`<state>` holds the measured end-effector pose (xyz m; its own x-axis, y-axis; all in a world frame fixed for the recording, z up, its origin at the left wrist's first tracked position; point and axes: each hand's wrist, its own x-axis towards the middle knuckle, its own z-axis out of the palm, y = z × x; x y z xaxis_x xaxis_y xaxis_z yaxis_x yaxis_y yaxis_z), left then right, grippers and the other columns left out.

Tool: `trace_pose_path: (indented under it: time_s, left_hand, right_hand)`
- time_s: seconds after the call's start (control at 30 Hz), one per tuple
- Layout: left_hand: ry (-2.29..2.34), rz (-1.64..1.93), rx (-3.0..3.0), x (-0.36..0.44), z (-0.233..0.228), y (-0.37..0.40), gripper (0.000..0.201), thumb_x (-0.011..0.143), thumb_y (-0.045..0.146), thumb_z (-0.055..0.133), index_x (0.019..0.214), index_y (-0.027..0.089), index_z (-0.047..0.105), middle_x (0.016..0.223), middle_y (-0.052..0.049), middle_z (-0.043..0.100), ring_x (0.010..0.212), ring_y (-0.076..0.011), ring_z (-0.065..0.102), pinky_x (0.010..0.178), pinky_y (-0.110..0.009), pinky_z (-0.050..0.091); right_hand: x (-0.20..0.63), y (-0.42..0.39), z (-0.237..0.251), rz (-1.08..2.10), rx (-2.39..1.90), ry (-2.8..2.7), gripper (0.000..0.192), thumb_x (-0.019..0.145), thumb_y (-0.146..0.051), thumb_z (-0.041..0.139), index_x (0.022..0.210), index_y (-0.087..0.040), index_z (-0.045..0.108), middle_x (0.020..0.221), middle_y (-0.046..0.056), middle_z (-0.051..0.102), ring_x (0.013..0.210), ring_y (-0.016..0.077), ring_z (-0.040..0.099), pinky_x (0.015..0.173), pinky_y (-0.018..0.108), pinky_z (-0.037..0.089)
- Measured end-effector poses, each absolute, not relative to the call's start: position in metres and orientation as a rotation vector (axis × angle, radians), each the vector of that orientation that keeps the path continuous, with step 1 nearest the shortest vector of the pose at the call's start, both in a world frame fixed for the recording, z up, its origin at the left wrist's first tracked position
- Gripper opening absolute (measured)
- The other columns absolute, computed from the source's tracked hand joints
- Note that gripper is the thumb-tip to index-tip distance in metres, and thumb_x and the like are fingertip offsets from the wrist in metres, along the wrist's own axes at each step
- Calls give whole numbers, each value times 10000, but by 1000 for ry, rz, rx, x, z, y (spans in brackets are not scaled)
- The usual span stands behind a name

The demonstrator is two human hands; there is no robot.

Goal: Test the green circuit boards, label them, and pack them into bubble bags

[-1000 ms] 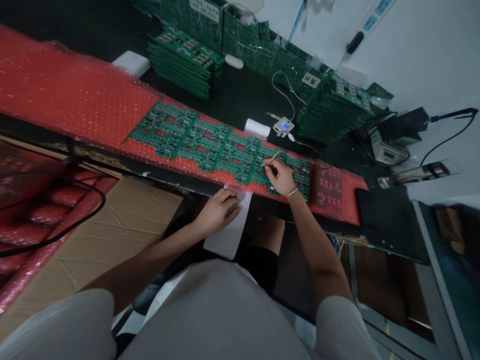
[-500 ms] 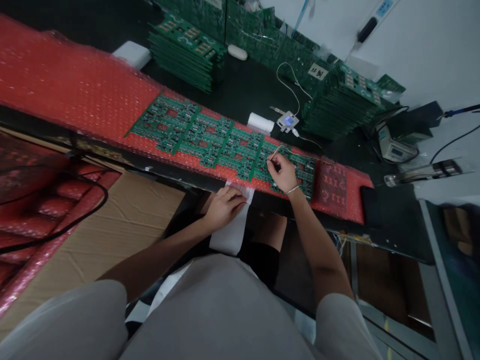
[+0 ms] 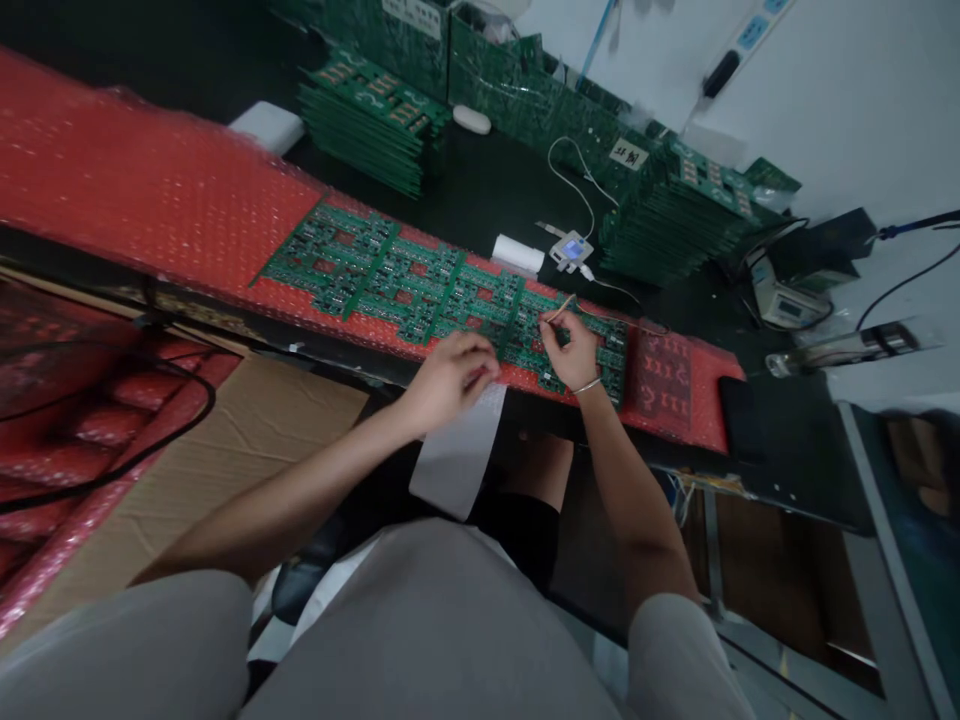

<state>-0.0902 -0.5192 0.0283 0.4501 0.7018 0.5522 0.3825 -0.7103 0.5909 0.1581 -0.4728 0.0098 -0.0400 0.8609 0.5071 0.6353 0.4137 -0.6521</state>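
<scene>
A row of joined green circuit boards [image 3: 409,278] lies on red bubble wrap on the bench. My right hand [image 3: 571,352] is closed in a pinch over the right part of the boards, around a thin tan stick-like tool [image 3: 561,307]. Slightly blurred, my left hand [image 3: 451,382] hovers at the boards' front edge with thumb and fingers pinched together; what lies between the fingertips is too small to make out. Below it a pale strip of label paper [image 3: 459,455] hangs from the bench edge over my lap.
Stacks of green boards stand at the back left [image 3: 364,125] and back right [image 3: 667,215]. Behind the boards are a white roll [image 3: 517,253] and a small device with a lit screen [image 3: 571,248], with a cable. Red bubble wrap [image 3: 150,170] covers the left bench. A cardboard box [image 3: 247,440] is at lower left.
My left hand has come off the paper strip and risen toward the boards. My right hand stays over the boards with the tan tool, barely shifted.
</scene>
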Motion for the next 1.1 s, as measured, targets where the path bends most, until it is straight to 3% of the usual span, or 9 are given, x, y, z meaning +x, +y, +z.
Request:
trace_pose_path:
  time_s: [0.13,0.23,0.5,0.7,0.87,1.1]
  left_hand:
    - [828,997,2363,-67,44,-439,122,905,133,582,888,160,700,1036,-83,674,1044,-235,626,955,-376,488]
    - [777,722,2510,-44,44,-393,186,841,71,563,841,167,722,949,-65,710,964,-220,655,933,-349,501]
    - [728,204,2859,-13,50,-365,240,788,67,574,895,135,778,963,-119,740,922,-246,667,858,-301,489]
    - [750,119,2889,-6,51,-361,183,739,66,622,810,144,772,945,-129,719,902,-256,650,846,-306,469]
    - [775,96,2902,-4,52,-366,171,805,78,603,855,126,759,1019,-161,696,966,-277,639,843,-320,459]
    - [803,332,2829,-26,43,-381,353,926,90,491,1222,139,677,1110,-127,704,1020,-239,646,878,-318,478]
  right_hand:
    - [166,-465,3,407,-1323,-1570,270,915,-486,575,947,-222,619,941,67,713,893,211,672,881,379,536]
    - [166,-462,-3,439,-1359,-1503,285,903,-492,567,943,-214,618,924,61,704,879,203,667,885,376,535]
    - [158,-464,-3,462,-1342,-1458,270,891,-471,576,927,-209,632,907,63,711,865,205,656,882,385,530]
    - [158,-465,-3,456,-1344,-1450,271,884,-475,576,917,-212,629,908,56,712,872,200,661,892,378,530]
    - [158,-464,-5,467,-1341,-1435,276,877,-472,588,930,-207,643,903,52,714,862,195,661,877,367,535]
    - [163,-462,-10,495,-1331,-1385,333,880,-510,608,990,-198,650,1026,80,727,944,195,679,944,371,537]
